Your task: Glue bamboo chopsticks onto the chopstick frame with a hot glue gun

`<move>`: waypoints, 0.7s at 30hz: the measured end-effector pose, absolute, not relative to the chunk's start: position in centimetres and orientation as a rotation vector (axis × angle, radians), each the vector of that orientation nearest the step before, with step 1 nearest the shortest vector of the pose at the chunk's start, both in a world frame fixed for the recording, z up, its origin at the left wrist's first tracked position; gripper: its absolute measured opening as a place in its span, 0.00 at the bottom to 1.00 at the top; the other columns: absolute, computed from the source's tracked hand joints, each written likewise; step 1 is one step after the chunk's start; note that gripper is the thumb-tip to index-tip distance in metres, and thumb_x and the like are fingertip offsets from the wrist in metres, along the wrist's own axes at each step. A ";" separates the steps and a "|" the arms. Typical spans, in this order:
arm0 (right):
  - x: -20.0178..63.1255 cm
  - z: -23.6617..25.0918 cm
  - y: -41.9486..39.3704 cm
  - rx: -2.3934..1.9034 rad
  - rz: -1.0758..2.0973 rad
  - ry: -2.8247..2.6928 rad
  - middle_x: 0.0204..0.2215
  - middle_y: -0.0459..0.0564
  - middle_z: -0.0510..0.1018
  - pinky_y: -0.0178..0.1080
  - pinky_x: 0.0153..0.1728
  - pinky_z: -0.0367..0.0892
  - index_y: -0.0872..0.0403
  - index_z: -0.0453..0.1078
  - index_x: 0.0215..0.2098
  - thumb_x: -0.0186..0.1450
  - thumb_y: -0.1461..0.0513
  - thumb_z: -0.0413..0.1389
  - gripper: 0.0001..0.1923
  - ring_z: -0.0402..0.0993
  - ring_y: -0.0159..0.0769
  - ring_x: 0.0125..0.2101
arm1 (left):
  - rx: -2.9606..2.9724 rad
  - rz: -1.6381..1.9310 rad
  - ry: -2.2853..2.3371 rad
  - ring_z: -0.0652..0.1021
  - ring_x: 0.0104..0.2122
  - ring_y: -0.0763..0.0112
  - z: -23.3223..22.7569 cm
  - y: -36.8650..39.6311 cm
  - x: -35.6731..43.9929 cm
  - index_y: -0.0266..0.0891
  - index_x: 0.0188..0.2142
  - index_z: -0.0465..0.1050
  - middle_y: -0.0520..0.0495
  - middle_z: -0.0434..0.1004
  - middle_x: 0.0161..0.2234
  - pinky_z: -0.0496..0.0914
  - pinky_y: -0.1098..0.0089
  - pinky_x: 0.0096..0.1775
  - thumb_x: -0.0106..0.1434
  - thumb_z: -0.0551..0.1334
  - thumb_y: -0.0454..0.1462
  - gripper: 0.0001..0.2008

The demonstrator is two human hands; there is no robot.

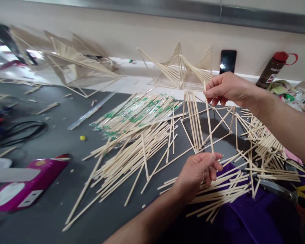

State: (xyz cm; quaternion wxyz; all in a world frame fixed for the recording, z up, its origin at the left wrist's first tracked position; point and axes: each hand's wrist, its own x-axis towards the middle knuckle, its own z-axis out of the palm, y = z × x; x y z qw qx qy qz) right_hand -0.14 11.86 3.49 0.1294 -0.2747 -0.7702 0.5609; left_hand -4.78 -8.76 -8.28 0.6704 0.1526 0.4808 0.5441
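Observation:
A thin wooden stick (209, 123) stands nearly upright between my two hands. At its upper end, my right hand (222, 88) pinches it between thumb and fingers. My left hand (199, 169) grips the lower end with closed fingertips. Just behind the stick is a small frame of joined sticks (194, 118), with several slats side by side. A heap of loose sticks (132, 162) lies to the left of my left hand. More sticks (223, 193) rest on purple cloth (246, 217) below my hands.
Finished-looking stick structures (170, 66) stand by the wall, another (73, 64) at left. Plastic-wrapped sticks (139, 112) lie mid-table. A phone (228, 61) and a red-capped bottle (271, 69) stand behind. Scissors (279, 188) lie right; a magenta package (27, 183), black cable (20, 132) left.

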 end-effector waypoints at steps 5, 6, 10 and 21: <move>-1.0 2.3 12.5 -0.872 1.679 -2.304 0.21 0.49 0.76 0.29 0.16 0.58 0.56 0.69 0.21 0.57 0.68 0.61 0.09 0.71 0.27 0.19 | 0.352 1.197 1.065 0.67 0.14 0.82 -8.6 -8.9 -4.8 0.31 0.35 0.76 0.49 0.75 0.23 0.56 0.79 0.14 0.56 0.67 0.46 0.18; -1.0 2.2 12.5 -0.878 1.678 -2.308 0.21 0.48 0.76 0.29 0.16 0.58 0.56 0.69 0.21 0.57 0.68 0.61 0.09 0.71 0.27 0.19 | 0.354 1.193 1.066 0.67 0.14 0.82 -8.6 -8.9 -4.8 0.31 0.35 0.76 0.49 0.75 0.23 0.56 0.79 0.14 0.56 0.67 0.46 0.18; -0.8 2.4 12.5 -0.887 1.656 -2.311 0.20 0.48 0.76 0.28 0.16 0.57 0.56 0.69 0.21 0.57 0.67 0.62 0.09 0.70 0.26 0.19 | 0.368 1.181 1.046 0.67 0.14 0.82 -8.5 -8.9 -5.0 0.31 0.36 0.76 0.49 0.75 0.24 0.56 0.79 0.14 0.58 0.66 0.45 0.16; 0.7 4.2 11.2 -1.038 1.450 -2.399 0.18 0.48 0.74 0.30 0.16 0.51 0.58 0.70 0.24 0.61 0.65 0.57 0.09 0.64 0.20 0.16 | 0.460 1.163 1.043 0.70 0.14 0.81 -8.0 -9.1 -4.4 0.32 0.31 0.76 0.50 0.75 0.21 0.59 0.79 0.15 0.61 0.63 0.39 0.10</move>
